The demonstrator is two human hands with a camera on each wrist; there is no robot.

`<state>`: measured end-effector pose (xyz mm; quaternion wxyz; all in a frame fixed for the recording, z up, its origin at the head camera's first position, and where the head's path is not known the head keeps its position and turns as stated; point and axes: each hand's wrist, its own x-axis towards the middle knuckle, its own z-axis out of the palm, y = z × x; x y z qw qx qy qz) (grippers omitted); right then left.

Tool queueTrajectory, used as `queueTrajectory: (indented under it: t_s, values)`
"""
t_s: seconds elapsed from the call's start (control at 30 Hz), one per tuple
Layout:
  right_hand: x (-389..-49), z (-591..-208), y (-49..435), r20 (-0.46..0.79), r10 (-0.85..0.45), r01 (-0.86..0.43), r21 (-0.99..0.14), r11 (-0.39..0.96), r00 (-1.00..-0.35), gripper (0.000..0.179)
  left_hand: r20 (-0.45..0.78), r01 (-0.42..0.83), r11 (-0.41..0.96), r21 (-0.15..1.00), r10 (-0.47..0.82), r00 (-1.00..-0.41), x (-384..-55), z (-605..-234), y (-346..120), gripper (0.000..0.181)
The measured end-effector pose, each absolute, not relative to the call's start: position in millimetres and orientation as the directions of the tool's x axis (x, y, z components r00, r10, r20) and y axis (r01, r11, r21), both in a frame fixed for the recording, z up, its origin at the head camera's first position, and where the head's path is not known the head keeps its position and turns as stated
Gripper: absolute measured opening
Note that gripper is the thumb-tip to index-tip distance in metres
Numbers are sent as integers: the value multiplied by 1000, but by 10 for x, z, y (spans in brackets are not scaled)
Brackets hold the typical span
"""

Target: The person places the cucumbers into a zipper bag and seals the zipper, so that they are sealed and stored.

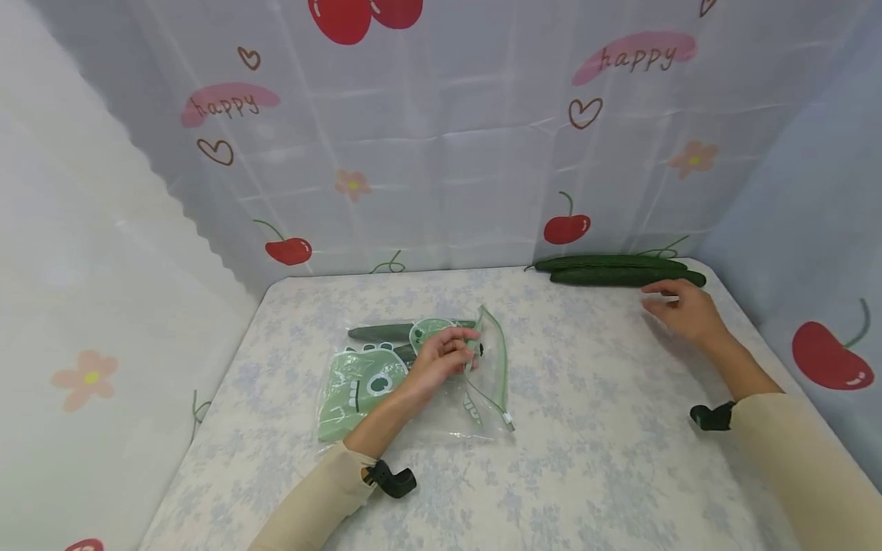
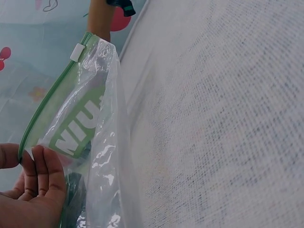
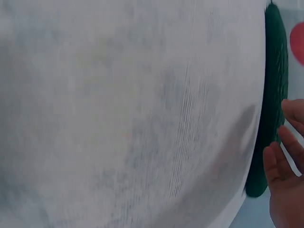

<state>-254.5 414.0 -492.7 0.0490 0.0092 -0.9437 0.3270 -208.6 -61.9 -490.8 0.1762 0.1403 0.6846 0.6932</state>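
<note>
A clear plastic zip bag [image 1: 441, 417] with a green cartoon print and a green zip edge lies on the table. My left hand [image 1: 441, 360] pinches its zip edge between thumb and fingers, as the left wrist view shows, and the mouth stands raised. Inside the bag is a long dark green cucumber [image 1: 379, 333]; print hides part of the contents. At the back right, two cucumbers [image 1: 620, 272] lie side by side. My right hand [image 1: 682, 310] is just in front of their right end, fingers loosely bent with nothing between them. Whether it touches the nearer cucumber [image 3: 275, 71] I cannot tell.
The table [image 1: 586, 459] has a pale cloth with blue floral patterns. A white curtain [image 1: 441, 184] with cherries and hearts hangs behind it, and further curtains hang at both sides. A white slider [image 2: 77, 52] sits on the bag's zip.
</note>
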Motion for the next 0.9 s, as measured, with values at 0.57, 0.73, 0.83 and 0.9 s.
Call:
queueTrajectory:
  t_s: [0.57, 0.73, 0.83, 0.9]
  values:
    - [-2708, -5201, 4847, -17, 231, 200, -564, 801, -973, 103, -33, -20, 33, 999, 463, -886, -2104, -4905, -635, 38]
    - [-2779, -5177, 4832, -73, 295, 278, -600, 750, -953, 90, -33, -24, 26, 999, 466, -884, -2089, -4925, -640, 38]
    - [-2802, -5145, 4797, -50, 345, 296, -638, 711, -937, 78, -34, -24, 27, 999, 464, -885, -2088, -4931, -642, 37]
    - [-2800, -5140, 4776, -19, 359, 282, -659, 697, -933, 69, -37, -27, 28, 999, 459, -887, -2085, -4925, -651, 36]
